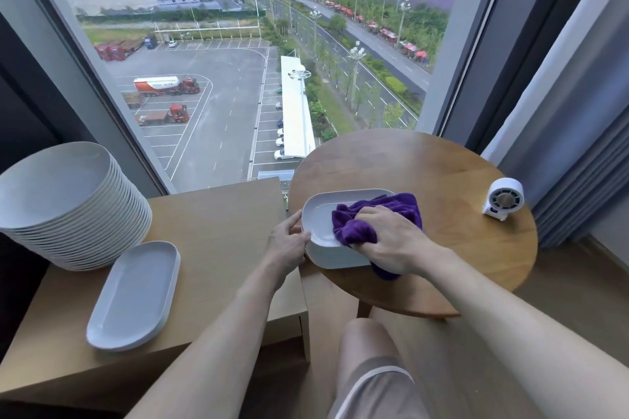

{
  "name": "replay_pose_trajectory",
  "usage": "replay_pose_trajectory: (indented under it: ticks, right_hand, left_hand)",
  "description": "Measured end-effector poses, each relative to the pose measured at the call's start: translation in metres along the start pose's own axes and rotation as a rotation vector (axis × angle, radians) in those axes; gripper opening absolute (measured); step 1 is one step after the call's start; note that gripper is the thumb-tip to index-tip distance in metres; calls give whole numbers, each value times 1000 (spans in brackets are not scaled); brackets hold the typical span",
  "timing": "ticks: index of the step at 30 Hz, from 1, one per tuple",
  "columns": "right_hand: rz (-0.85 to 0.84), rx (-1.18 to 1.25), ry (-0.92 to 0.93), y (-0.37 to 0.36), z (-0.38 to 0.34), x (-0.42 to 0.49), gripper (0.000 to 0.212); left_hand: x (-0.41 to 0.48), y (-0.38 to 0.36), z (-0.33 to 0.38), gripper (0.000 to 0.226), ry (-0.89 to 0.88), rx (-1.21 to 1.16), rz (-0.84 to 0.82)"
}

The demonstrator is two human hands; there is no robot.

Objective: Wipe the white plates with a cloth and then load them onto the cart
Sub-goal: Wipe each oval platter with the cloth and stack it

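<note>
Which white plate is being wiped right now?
The oblong plate on the round table: left hand holds its rim, right hand presses the purple cloth on it. The stack and second oblong plate sit untouched.

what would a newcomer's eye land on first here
The bright purple fluffy cloth stands out first, bunched in the right hand and pressed onto a white oblong plate on the round wooden table, while the left hand holds that plate's left rim. Next comes the tall stack of round white plates at far left on the light wooden rectangular surface, with another white oblong plate lying in front of it.
</note>
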State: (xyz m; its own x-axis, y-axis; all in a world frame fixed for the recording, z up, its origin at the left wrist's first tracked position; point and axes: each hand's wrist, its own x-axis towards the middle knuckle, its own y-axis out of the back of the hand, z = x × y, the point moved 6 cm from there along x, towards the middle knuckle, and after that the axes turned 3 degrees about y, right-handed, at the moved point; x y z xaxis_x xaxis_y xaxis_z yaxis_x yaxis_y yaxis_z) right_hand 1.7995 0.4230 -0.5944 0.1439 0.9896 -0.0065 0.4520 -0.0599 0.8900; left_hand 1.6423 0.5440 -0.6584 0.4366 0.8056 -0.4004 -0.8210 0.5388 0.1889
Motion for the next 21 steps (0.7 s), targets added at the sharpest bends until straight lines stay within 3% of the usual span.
replay_pose_trajectory:
  ticks: [6, 12, 15, 18, 21]
  right_hand:
    - [159, -100, -158, 17, 60, -23, 30]
    - [538, 332, -271, -7, 71, -30, 35]
    - [711, 480, -310, -13, 62, -31, 23]
    - [718, 491, -360, -17, 61, -30, 18]
    - [625, 401, -369, -20, 61, -28, 33]
  left_hand:
    - [0, 2, 2, 56, -1, -24, -2]
    - [-2, 1, 4, 56, -15, 9, 21]
    - [-6, 0, 10, 42, -100, 160, 112]
    - [-8, -5, 13, 21, -164, 298, 228]
    - [-11, -8, 17, 13, -178, 431, 325]
